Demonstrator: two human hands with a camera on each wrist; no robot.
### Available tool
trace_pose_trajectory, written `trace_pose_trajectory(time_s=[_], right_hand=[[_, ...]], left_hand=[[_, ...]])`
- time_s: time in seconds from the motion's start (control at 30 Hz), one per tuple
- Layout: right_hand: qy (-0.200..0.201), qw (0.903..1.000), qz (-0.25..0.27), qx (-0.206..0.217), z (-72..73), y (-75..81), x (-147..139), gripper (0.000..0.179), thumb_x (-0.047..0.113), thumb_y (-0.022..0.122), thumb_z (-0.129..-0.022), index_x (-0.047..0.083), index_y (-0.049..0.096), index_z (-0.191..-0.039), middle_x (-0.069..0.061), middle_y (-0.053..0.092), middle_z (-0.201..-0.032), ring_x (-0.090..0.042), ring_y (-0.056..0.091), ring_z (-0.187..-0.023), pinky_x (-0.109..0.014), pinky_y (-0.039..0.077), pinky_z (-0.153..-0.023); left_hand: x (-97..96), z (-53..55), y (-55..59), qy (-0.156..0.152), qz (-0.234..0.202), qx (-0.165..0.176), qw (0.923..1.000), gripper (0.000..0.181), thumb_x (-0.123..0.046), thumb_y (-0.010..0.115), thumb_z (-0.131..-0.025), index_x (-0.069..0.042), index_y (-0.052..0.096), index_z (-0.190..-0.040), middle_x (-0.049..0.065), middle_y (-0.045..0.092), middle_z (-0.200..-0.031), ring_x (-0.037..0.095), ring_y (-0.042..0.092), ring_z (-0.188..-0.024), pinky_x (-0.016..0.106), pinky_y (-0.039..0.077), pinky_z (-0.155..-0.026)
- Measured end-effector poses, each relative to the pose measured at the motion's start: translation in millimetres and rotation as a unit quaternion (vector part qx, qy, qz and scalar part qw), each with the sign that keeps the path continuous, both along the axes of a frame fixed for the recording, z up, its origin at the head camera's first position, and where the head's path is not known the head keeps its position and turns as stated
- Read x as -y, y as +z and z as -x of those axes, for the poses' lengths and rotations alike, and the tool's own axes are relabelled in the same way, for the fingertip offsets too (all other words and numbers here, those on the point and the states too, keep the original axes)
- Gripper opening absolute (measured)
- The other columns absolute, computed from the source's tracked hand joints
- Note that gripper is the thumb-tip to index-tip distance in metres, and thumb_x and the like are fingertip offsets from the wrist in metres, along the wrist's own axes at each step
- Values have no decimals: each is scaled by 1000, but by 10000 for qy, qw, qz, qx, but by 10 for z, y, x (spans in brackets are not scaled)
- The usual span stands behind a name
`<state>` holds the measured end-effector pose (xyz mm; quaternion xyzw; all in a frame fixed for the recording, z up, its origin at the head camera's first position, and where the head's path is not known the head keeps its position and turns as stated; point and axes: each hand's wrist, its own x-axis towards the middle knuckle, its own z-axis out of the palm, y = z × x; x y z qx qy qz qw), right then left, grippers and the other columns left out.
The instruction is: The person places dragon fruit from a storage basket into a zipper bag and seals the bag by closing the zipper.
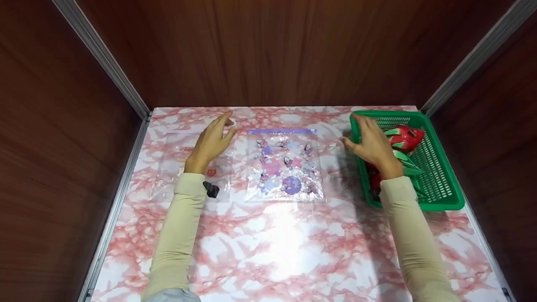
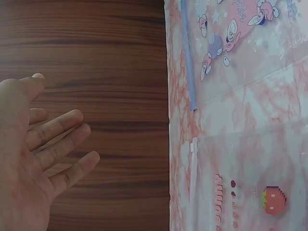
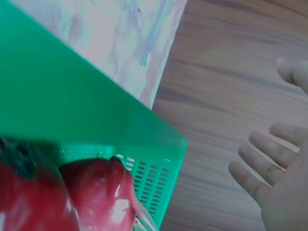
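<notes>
My left hand [image 1: 213, 140] hovers above a clear zip bag [image 1: 168, 167] with a strawberry print, its fingers spread and nothing in its grasp. Beside that lies a second clear zip bag [image 1: 285, 167], flat, with a purple slider strip and pink and purple cartoon prints. On the right, my right hand [image 1: 372, 142] is over the left rim of a green plastic basket [image 1: 455, 184], fingers relaxed and holding nothing. Inside the basket are red dragon fruits [image 1: 409, 138] with green scales; my right hand and sleeve hide some of them.
A red-and-white marbled tabletop [image 1: 268, 239] carries everything. Dark wood-grain panels [image 1: 268, 50] close in the back and both sides, with metal strips [image 1: 102, 58] at the corners. The basket stands by the right edge. A glare patch lies near the front middle.
</notes>
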<state>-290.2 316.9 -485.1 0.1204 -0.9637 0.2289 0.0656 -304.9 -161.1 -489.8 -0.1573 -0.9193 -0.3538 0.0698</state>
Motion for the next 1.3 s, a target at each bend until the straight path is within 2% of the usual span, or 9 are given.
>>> trace_pose_trajectory(time_s=[0.3, 0.53, 0.7, 0.93, 1.3], right_hand=[[196, 9988, 450, 3, -16, -66, 65, 77, 36, 74, -100, 2, 39, -160, -27, 43, -160, -48, 39, -148, -72, 33, -123], [277, 9972, 670, -202, -42, -132, 135, 72, 34, 75, -99, 2, 45, -156, -27, 52, -149, -45, 52, -132, -67, 45, -112], [327, 9962, 769, -257, -47, -171, 182, 71, 31, 76, -98, 1, 46, -155, -27, 52, -149, -45, 51, -132, -67, 42, -115], [480, 9934, 889, -536, -39, -245, 248, 73, 24, 79, -92, -4, 49, -152, -30, 54, -147, -47, 50, -136, -63, 40, -119], [477, 9930, 903, -592, -61, -324, 345, 73, 21, 80, -91, -6, 49, -151, -31, 55, -144, -48, 57, -128, -63, 48, -109]], left_hand=[[-48, -29, -39, -94, 34, -99, 9999, 57, -30, 58, -111, -7, 44, -161, 17, 69, -136, 37, 61, -134, 53, 48, -117], [-111, -28, -76, -67, 5, -84, 9999, 54, -29, 57, -112, -5, 46, -159, 18, 68, -139, 35, 62, -134, 51, 48, -118], [-157, -28, -87, -66, -14, -33, 10000, 54, -33, 56, -112, -4, 49, -157, 18, 66, -142, 34, 61, -136, 50, 48, -118], [-195, -39, -144, -128, -107, -72, 9998, 53, -34, 55, -112, -3, 51, -155, 16, 67, -138, 33, 60, -135, 50, 49, -117], [-229, -82, -203, -6, -270, 26, 9996, 54, -36, 53, -113, -5, 49, -158, 16, 68, -138, 33, 63, -133, 50, 47, -118]])
